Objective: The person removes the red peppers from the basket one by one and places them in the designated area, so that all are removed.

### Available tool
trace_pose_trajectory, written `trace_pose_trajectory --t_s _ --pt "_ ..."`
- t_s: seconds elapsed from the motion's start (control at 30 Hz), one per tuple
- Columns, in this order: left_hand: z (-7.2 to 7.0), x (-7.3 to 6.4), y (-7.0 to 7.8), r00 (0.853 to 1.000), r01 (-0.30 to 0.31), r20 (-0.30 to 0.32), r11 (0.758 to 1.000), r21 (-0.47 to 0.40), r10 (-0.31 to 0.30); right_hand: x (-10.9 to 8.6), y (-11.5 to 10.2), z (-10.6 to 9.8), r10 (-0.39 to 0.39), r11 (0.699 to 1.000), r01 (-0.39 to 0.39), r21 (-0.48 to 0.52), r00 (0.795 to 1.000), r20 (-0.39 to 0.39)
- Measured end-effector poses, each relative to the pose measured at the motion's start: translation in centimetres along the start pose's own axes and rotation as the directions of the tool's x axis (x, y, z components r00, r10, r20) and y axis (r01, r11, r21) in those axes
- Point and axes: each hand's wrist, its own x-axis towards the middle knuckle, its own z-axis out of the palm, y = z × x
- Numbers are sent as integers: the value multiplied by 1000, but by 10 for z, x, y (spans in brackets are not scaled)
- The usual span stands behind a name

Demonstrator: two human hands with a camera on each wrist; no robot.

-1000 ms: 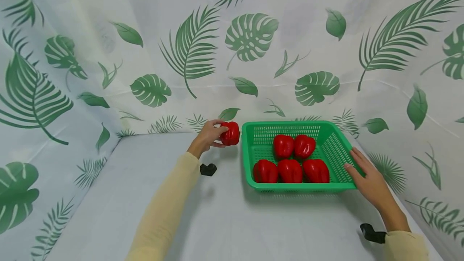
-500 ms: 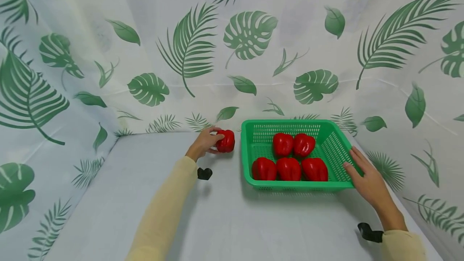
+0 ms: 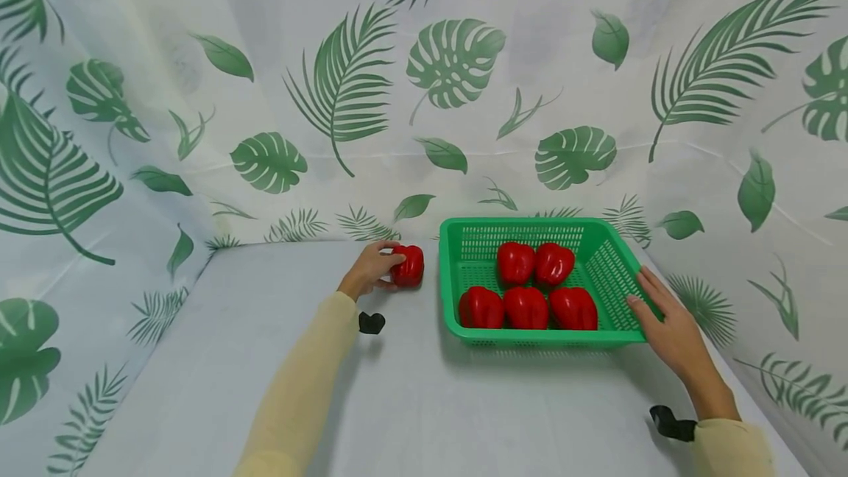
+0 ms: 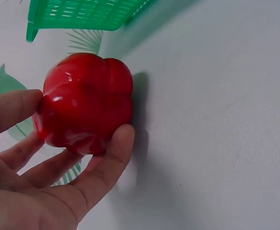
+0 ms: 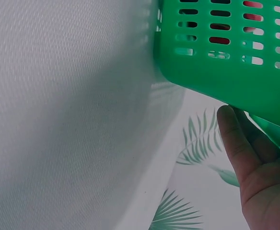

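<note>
My left hand (image 3: 373, 269) clamps a red pepper (image 3: 411, 266) between thumb and curled fingers, just left of a green basket (image 3: 543, 339) holding five more peppers (image 3: 527, 308); whether it touches the table (image 3: 424, 403), I can't tell. My right hand (image 3: 672, 330) rests nearly straight fingers against the basket's side. Even, gentle pressure should stop glossy skin slipping.

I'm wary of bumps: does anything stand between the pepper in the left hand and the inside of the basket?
Yes: the green basket's left wall stands between the red pepper in the left hand and the five peppers inside. Nothing else shows between them in the head view.
</note>
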Motion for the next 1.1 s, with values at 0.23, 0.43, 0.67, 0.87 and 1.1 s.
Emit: trace_pose_trajectory --t_s 0.23,0.43,0.67,0.87,1.1 --pt "0 1 -2 1000 -3 18 1000 10 3 1 0 -1 11 1000 -11 15 1000 1" --pt "0 3 -5 999 -1 44 1000 -19 1 -1 -1 -1 13 999 -13 31 1000 -4" --pt "2 2 -9 1000 -4 17 1000 3 4 0 1 0 9 999 -9 40 1000 -8" --pt "6 0 -8 1000 3 2 999 52 -3 -1 1 2 5 999 -4 47 1000 -16" --pt "9 -1 -7 1000 17 -5 998 67 -17 -1 2 1 4 999 -3 42 1000 -21"
